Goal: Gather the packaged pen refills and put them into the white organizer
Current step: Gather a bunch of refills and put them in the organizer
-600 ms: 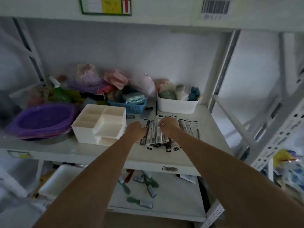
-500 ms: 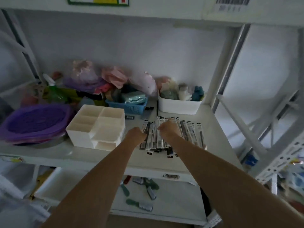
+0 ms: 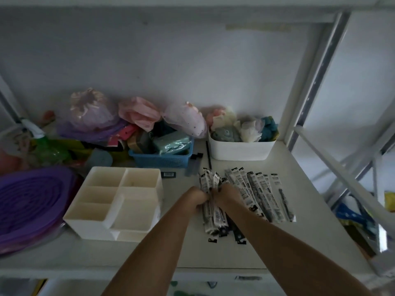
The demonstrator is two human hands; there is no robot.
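Note:
Several packaged pen refills point(image 3: 259, 193), long clear sleeves with black and white print, lie side by side on the white shelf point(image 3: 288, 242). My left hand point(image 3: 195, 198) and my right hand point(image 3: 227, 195) press together on a bunch of these refill packs point(image 3: 210, 181) at the left of the pile, fingers closed around it. The white organizer point(image 3: 116, 201), with several open compartments, stands just left of my left hand; nothing shows in its compartments.
A blue basket point(image 3: 162, 160) and a white bin point(image 3: 240, 150) full of small items stand behind the refills. A purple tray point(image 3: 30, 206) lies at the left. Bags and a green spray bottle point(image 3: 46, 146) crowd the back. A metal upright point(image 3: 316, 82) rises at the right.
Both hands have come together and closed on a bunch of refill packs, which now stands up between them. The camera has moved closer and tilted down.

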